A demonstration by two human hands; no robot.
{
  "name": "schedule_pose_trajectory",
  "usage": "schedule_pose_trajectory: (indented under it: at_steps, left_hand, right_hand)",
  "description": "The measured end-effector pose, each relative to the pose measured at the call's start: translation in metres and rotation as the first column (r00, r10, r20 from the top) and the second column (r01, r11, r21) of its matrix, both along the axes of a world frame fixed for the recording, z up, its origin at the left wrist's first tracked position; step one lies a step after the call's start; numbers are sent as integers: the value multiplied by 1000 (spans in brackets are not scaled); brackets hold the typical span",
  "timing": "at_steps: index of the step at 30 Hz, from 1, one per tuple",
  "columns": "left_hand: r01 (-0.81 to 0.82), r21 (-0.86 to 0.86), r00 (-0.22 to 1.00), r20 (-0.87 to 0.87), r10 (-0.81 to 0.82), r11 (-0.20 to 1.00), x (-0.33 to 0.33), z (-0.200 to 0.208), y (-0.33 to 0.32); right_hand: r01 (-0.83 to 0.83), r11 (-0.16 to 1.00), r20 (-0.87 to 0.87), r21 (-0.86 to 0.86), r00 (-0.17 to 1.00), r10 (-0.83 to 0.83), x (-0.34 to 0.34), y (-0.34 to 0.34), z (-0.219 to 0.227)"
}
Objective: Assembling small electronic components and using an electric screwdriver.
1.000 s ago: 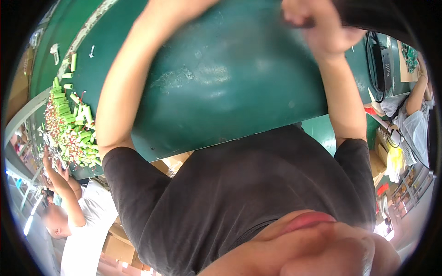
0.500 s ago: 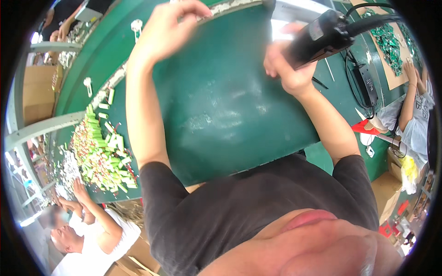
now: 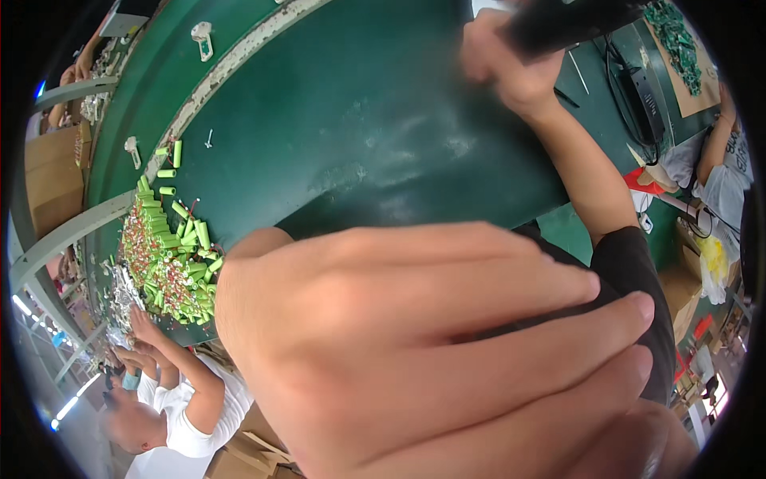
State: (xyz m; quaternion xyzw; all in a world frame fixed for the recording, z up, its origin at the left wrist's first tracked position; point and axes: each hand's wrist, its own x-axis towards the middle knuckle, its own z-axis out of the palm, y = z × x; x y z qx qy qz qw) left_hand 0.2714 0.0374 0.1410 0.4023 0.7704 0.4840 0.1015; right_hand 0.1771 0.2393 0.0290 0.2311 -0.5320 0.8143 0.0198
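Observation:
My left hand (image 3: 415, 343) fills the lower middle of the head view, very near the camera. Its back faces up, the fingers are stretched out and I see nothing held; the palm side is hidden. At the upper right, my right hand (image 3: 517, 73) is wrapped round a black cylindrical tool (image 3: 570, 24), blurred and partly cut off by the upper edge. Beneath that hand lies the green work surface (image 3: 375, 120).
Green cylindrical batteries with red wires (image 3: 179, 271) are heaped at the left, near a co-worker in white (image 3: 211, 399). White plastic pieces (image 3: 203, 41) lie beyond a worn metal rail (image 3: 231, 64). A black power box (image 3: 642, 116) and green circuit boards (image 3: 677, 48) are at right.
My left hand has come from the far side of the work surface back toward the camera. The right hand, still gripping the black tool, appears slightly higher in the view.

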Motion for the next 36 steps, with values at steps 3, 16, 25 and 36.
schedule_pose_trajectory:
  at_steps: [3, 16, 25, 36]
  left_hand:
    - [-5, 15, 1000, -2, 5, 1000, 3, -6, 1]
    - [-82, 12, 994, -66, 82, 997, 11, -9, 0]
    - [2, -9, 974, -224, -3, 1000, -14, 5, 22]
    - [-36, -115, 961, -277, 3, 993, -11, 18, 14]
  right_hand:
    - [-4, 1000, -6, 5, 1000, 4, 2, -1, -3]
    - [52, 999, -22, -11, 998, -53, 5, 3, -7]
    - [-12, 999, 68, -47, 998, 16, 3, -2, -4]
    - [-13, 999, -150, 33, 989, 17, -7, 7, -19]
